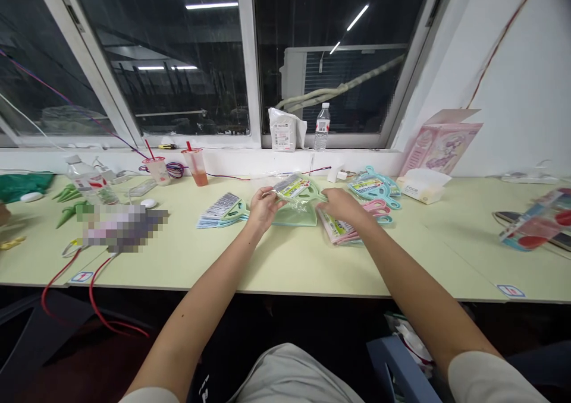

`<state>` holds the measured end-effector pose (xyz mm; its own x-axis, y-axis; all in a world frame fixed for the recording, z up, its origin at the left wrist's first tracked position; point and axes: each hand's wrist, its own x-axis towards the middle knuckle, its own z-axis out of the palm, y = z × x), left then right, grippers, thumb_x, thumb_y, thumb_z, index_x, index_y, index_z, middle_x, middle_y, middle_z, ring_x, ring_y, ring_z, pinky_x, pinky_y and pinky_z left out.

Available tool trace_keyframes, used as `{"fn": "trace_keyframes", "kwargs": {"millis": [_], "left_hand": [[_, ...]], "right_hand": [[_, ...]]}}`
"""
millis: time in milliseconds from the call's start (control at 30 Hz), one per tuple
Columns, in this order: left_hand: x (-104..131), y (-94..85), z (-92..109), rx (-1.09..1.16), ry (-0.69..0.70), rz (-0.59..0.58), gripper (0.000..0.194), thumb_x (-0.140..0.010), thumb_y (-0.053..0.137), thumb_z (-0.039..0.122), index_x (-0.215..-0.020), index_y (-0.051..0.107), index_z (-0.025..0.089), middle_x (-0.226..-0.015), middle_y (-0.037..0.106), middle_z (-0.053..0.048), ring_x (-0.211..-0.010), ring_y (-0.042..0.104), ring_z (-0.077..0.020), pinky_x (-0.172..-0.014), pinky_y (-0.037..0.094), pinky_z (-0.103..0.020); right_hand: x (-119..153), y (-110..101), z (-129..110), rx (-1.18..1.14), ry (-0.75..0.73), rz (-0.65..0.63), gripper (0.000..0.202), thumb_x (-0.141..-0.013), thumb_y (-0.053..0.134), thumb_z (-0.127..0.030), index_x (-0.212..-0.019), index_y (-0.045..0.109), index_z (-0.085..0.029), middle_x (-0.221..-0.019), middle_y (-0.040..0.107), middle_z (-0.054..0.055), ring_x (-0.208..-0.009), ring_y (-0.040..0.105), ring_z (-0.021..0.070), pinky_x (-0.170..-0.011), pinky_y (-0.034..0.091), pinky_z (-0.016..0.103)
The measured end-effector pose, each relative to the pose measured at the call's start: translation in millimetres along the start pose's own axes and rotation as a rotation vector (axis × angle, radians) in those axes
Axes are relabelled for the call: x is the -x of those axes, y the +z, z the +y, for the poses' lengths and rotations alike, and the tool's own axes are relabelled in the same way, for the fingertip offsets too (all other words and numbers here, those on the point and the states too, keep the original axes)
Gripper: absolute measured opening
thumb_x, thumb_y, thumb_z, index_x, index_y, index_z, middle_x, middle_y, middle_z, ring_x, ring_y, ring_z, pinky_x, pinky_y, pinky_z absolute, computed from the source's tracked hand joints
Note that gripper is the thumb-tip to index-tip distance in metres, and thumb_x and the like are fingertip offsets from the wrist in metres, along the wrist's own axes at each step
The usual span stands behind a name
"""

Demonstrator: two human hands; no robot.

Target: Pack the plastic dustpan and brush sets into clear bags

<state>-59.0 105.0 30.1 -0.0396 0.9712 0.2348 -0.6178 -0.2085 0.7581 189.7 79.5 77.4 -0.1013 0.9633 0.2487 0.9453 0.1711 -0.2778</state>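
A green-handled hand brush in a clear plastic wrapper [297, 188] is held above the table between my two hands. My left hand [263, 208] pinches its left, bristle end. At the handle end, my right hand [342, 205] has its fingers closed around the green plastic. Below it on the table is a pale green translucent dustpan [295, 216]. Loose hand brushes with grey-blue bristles [223, 210] lie stacked to the left of my left hand. Wrapped pink-handled sets [341, 230] lie under and beside my right hand, with wrapped blue sets [373, 186] behind them.
A tissue box [423, 186] and a pink carton [441, 144] stand at the right. Along the window sill are a water bottle [322, 128] and a white packet [285, 131]. Drink cups [195, 168] stand left, near another bottle [91, 180]. Red cables [96, 293] hang over the front edge.
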Motion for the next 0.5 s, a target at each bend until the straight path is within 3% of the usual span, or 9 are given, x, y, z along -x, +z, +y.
{"fn": "trace_keyframes", "kwargs": {"millis": [133,233,367,500], "left_hand": [[1,-3.7,-4,-0.242,0.070,-0.163,0.029,-0.078,0.075,0.015,-0.103,0.060,0.021,-0.105,0.064,-0.003,-0.096,0.070,-0.0194,-0.095,0.061,-0.051],[2,-10.5,-11,-0.724,0.228,-0.218,0.033,-0.083,0.066,0.012,-0.114,0.060,0.023,-0.120,0.063,-0.008,-0.105,0.069,-0.0233,-0.099,0.057,-0.052],[7,-17.7,-23,-1.290,0.391,-0.357,0.024,-0.087,0.058,0.010,-0.108,0.065,0.021,-0.117,0.066,-0.012,-0.118,0.063,-0.0292,-0.109,0.048,-0.052],[8,-19.8,-29,-1.433,0.368,-0.451,0.020,-0.089,0.059,0.018,-0.106,0.070,0.021,-0.110,0.068,-0.013,-0.116,0.063,-0.0328,-0.105,0.049,-0.049]], "right_hand": [[-47,0,25,0.123,0.061,0.024,0.041,-0.090,0.067,-0.026,-0.129,0.071,-0.015,-0.129,0.072,0.019,-0.122,0.067,0.0318,-0.101,0.049,0.037],[-90,-1,68,0.194,0.093,0.014,0.040,-0.089,0.066,-0.020,-0.128,0.072,-0.012,-0.130,0.072,0.021,-0.124,0.066,0.0310,-0.102,0.048,0.035],[-131,6,114,0.286,0.166,-0.047,0.049,-0.090,0.064,-0.016,-0.139,0.064,-0.009,-0.137,0.067,0.022,-0.125,0.065,0.0297,-0.101,0.048,0.033],[-152,21,128,0.324,0.170,-0.109,0.047,-0.087,0.065,-0.009,-0.134,0.066,-0.004,-0.133,0.068,0.026,-0.123,0.066,0.0307,-0.098,0.048,0.033]]}}
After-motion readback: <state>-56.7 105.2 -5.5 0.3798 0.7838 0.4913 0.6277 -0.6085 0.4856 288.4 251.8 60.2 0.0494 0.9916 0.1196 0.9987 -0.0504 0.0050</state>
